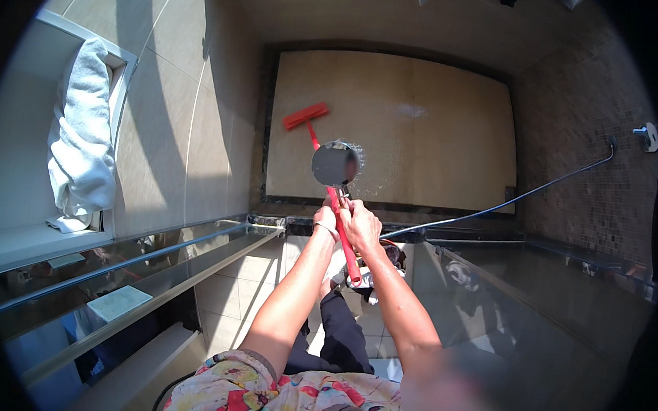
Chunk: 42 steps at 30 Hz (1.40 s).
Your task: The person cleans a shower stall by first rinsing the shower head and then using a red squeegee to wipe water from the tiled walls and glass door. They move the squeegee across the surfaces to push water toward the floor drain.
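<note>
My left hand [325, 217] is closed round the handle of a red long-handled floor scrubber [305, 116]. Its T-shaped head rests on the beige shower floor [451, 152], toward the far left; whether it has bristles or a rubber blade is too small to tell. Close beside it, my right hand [361, 223] grips a round, dark-faced shower head [334, 164], which hides part of the red pole. The pole's lower end sticks out between my forearms. Wet, whitish splashes show on the floor just beyond the shower head.
A metal hose [504, 202] runs from the mosaic wall [578, 144] on the right toward my right hand. Dark edging and a threshold border the shower floor. Glass panels [480, 295] flank me. A white towel [87, 141] lies on the window ledge at left.
</note>
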{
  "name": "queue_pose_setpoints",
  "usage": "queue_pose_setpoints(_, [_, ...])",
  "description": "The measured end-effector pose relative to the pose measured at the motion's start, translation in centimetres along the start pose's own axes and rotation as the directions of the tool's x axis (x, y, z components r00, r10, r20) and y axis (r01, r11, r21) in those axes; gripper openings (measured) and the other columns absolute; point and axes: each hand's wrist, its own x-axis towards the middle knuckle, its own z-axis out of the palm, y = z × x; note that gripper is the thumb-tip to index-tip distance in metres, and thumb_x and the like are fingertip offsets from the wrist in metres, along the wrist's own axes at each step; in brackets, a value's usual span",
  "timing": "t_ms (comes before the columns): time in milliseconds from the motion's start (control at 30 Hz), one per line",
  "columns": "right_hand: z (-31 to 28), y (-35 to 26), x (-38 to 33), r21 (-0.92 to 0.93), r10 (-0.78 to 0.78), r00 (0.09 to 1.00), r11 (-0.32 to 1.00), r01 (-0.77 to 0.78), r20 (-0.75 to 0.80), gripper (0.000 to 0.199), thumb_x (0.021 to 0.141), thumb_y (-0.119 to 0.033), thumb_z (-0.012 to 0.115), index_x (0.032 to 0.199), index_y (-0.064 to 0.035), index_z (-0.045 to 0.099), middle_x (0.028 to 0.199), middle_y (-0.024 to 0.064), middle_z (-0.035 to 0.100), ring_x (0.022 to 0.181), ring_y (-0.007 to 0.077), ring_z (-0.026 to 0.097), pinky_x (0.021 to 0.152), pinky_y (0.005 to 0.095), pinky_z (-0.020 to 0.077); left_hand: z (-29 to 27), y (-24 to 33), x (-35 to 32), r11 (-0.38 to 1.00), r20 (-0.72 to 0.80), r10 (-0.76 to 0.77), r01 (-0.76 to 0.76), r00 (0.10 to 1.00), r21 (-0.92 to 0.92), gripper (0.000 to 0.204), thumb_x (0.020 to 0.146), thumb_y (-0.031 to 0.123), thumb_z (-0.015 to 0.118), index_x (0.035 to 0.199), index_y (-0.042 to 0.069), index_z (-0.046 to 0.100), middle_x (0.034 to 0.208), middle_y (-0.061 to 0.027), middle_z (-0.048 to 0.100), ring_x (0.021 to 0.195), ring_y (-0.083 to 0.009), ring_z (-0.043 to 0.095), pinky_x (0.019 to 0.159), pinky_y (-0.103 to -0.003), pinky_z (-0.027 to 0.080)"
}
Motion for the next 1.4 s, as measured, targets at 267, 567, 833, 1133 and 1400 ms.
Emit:
queue_pose_setpoints(267, [-0.1, 0.5, 2.5, -0.159, -0.259, 0.946, 0.960, 0.230, -0.194, 0.020, 0.065, -0.022, 0.056, 0.074, -0.0051, 0.055, 0.069, 0.0121, 0.057, 0.075, 0.0286, 0.051, 0.070, 0.0392, 0.0369, -4.9, -1.1, -7.5, 0.889, -0.027, -0.156, 0.152, 0.987, 0.432, 0.025, 0.089, 0.018, 0.037, 0.114, 0.018, 0.036, 0.060, -0.0044, 0.042, 0.039, -0.0151, 0.041, 0.033, -0.029, 0.037])
queue_pose_setpoints(567, [6.9, 1.4, 2.8, 0.212, -0.122, 0.974, 0.964, 0.162, -0.191, 0.018, 0.065, -0.017, 0.057, 0.075, -0.0041, 0.048, 0.069, 0.0156, 0.054, 0.070, 0.0339, 0.051, 0.064, 0.0431, 0.0418, -8.2, -2.7, -10.0, 0.828, -0.101, -0.224, 0.244, 0.969, 0.506, 0.036, 0.091, 0.021, 0.036, 0.125, 0.026, 0.028, 0.062, -0.0032, 0.042, 0.041, -0.0123, 0.040, 0.034, -0.026, 0.037])
queue_pose_setpoints(833, [10.0, 3.8, 2.5, 0.209, 0.048, 0.980, 0.978, -0.006, -0.195, 0.020, 0.065, -0.021, 0.057, 0.072, -0.0041, 0.049, 0.066, 0.0186, 0.056, 0.067, 0.0383, 0.054, 0.060, 0.0433, 0.0412, -11.2, -1.1, -12.5, 0.854, -0.047, -0.263, 0.255, 0.964, 0.453, 0.032, 0.092, 0.022, 0.033, 0.123, 0.025, 0.030, 0.057, -0.0015, 0.040, 0.038, -0.0110, 0.037, 0.031, -0.025, 0.033])
queue_pose_setpoints(1133, [10.0, 6.9, 5.3, 0.197, 0.208, 0.952, 0.967, -0.164, -0.225, 0.021, 0.065, -0.024, 0.056, 0.073, -0.0047, 0.050, 0.067, 0.0184, 0.056, 0.069, 0.0376, 0.054, 0.062, 0.0426, 0.0416, -10.8, 1.9, -6.2, 0.821, 0.019, -0.172, 0.133, 0.985, 0.555, 0.031, 0.091, 0.024, 0.036, 0.121, 0.020, 0.033, 0.056, 0.0004, 0.040, 0.038, -0.0085, 0.038, 0.032, -0.022, 0.034])
queue_pose_setpoints(1400, [8.7, 8.5, 9.9, 0.742, 0.298, 0.947, 0.661, -0.114, -0.120, 0.016, 0.067, -0.009, 0.053, 0.059, -0.0091, 0.040, 0.046, 0.0002, 0.041, 0.036, 0.0079, 0.036, 0.034, 0.0223, 0.0285, -14.9, 0.1, -13.4, 0.813, -0.002, -0.305, 0.262, 0.952, 0.520, 0.026, 0.092, 0.020, 0.032, 0.117, 0.020, 0.039, 0.056, 0.0004, 0.039, 0.036, -0.0082, 0.035, 0.032, -0.022, 0.033])
